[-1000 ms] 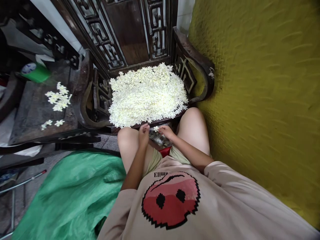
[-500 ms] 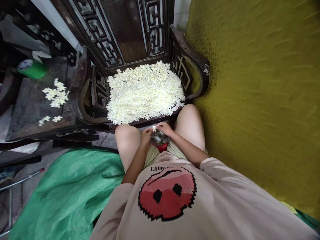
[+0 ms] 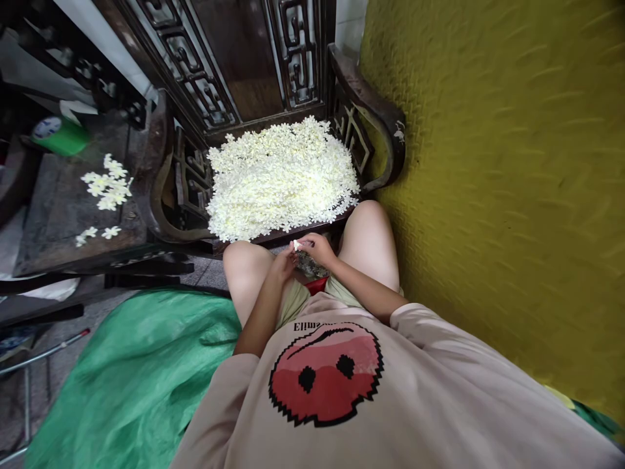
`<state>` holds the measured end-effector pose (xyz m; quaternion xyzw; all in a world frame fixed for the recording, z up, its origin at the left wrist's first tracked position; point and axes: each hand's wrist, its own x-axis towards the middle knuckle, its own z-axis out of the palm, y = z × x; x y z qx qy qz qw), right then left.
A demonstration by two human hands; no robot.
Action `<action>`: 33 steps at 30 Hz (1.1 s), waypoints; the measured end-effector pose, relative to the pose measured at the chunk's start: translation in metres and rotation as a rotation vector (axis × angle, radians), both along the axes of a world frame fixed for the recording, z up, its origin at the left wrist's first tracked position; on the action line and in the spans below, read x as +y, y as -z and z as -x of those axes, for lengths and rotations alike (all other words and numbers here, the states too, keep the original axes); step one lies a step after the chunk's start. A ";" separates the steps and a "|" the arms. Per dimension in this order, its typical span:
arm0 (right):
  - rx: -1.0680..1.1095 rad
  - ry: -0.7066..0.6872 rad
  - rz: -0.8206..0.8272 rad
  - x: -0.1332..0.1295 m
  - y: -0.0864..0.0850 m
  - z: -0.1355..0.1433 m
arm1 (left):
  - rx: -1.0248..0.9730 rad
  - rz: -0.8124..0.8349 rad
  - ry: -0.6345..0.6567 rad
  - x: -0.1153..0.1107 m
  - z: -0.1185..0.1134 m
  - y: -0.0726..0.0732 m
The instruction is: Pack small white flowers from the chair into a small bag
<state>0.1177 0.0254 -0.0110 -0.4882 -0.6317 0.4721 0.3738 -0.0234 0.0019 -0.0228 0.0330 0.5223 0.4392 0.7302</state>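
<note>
Now that my right grip (image 3: 318,249) and left grip (image 3: 284,263), apart a second ago, meet, both can likely work the one white flower (image 3: 296,245) between them. The right pinches it; whether the left grasps it too, I cannot tell. Beyond, one uncountable heap of blossoms (image 3: 283,179) lies on one chair (image 3: 385,122); leftward, one flower cluster (image 3: 108,185), two smaller bits (image 3: 111,232) and one green roll (image 3: 69,138) share one surface (image 3: 56,212).

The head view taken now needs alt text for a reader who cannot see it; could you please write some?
A person's right hand holds a small white flower close beside the left hand. Just beyond, a broad heap of white flowers lies on a dark carved wooden chair, with a textured yellow surface to the right.
</note>
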 end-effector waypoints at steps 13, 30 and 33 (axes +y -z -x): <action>0.145 0.016 0.120 0.003 -0.003 -0.002 | -0.116 -0.010 0.040 0.000 0.002 -0.013; 0.325 -0.001 0.249 0.003 -0.007 0.000 | -0.161 -0.041 0.028 -0.004 0.000 -0.013; 0.348 0.006 0.271 0.003 -0.008 0.001 | -0.150 -0.037 0.017 -0.005 -0.001 -0.014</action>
